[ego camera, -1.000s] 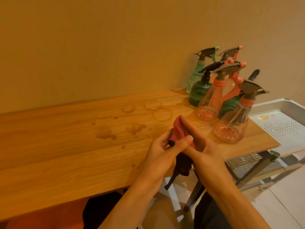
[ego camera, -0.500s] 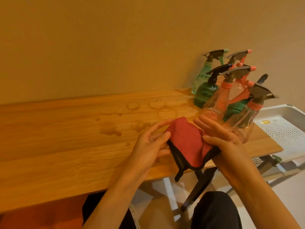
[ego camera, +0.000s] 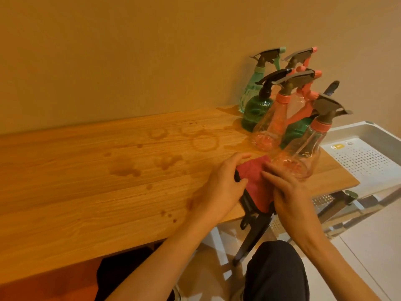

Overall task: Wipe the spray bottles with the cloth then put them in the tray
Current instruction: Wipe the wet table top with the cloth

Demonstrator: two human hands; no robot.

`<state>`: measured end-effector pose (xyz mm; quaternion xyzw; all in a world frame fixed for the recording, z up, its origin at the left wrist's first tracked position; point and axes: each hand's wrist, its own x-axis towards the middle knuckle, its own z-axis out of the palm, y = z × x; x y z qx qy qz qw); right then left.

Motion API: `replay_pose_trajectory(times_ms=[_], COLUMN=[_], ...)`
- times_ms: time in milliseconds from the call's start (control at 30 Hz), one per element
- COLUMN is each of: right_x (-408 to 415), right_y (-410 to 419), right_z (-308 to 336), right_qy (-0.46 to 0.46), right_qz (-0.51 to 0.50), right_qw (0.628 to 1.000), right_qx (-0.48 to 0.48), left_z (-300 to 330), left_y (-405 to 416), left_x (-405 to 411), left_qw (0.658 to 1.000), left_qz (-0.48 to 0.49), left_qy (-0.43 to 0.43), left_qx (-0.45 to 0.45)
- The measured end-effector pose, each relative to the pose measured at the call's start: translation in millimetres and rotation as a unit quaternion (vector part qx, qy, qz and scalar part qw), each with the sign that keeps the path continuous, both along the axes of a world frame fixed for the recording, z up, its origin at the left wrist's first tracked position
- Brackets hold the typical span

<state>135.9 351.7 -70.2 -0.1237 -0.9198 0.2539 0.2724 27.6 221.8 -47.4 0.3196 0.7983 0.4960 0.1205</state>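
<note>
A red cloth with a black edge [ego camera: 256, 177] lies between my two hands at the front right of the wooden table [ego camera: 86, 181]. My left hand [ego camera: 223, 185] holds its left side, thumb curled over the edge. My right hand [ego camera: 288, 192] grips its right side. Several spray bottles stand at the table's right end: a clear one with an orange collar [ego camera: 303, 153] nearest my right hand, another clear one [ego camera: 271, 124], a dark green one [ego camera: 256, 111] and a pale green one [ego camera: 253, 88] behind. A white perforated tray [ego camera: 366, 157] sits to the right of the table.
Wet rings and damp patches [ego camera: 204, 142] mark the tabletop's middle. A beige wall [ego camera: 152, 51] runs behind the table. The table's dark folding legs [ego camera: 253, 233] and my knees [ego camera: 275, 270] are below the front edge.
The cloth has been unfolded from a bunched wad and lowered to the table near the closest clear bottle. Both hands moved forward and down with it.
</note>
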Motion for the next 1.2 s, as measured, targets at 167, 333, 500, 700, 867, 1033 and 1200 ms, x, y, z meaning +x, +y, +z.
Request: replay_pose_trajectory(times_ms=[167, 333, 500, 700, 867, 1033, 1200], right_x=[-16, -22, -50, -98, -37, -7, -86], right_y=[12, 12, 5, -10, -38, -63, -56], right_z=[-13, -7, -2, -1, -9, -19, -6], right_qy=[-0.169, -0.275, -0.323, -0.337, -0.296, -0.255, -0.293], right_qz=[0.056, 0.08, 0.094, 0.102, 0.107, 0.095, 0.119], right_qw=[0.961, 0.942, 0.923, 0.92, 0.926, 0.939, 0.931], right_qx=[0.214, 0.178, 0.187, 0.169, 0.208, 0.209, 0.184], left_z=[-12, -16, -29, -39, -42, -42, -44], left_y=[-8, -61, -125, -142, -144, -144, -144], left_x=[3, -1, -17, -26, -24, -24, -25], left_qw=[0.986, 0.971, 0.962, 0.96, 0.964, 0.962, 0.962], left_qz=[-0.002, -0.001, 0.041, 0.074, 0.075, 0.073, 0.069], left_qy=[0.144, 0.202, 0.197, 0.174, 0.156, 0.166, 0.174], left_qx=[-0.083, -0.127, -0.184, -0.206, -0.2, -0.204, -0.201])
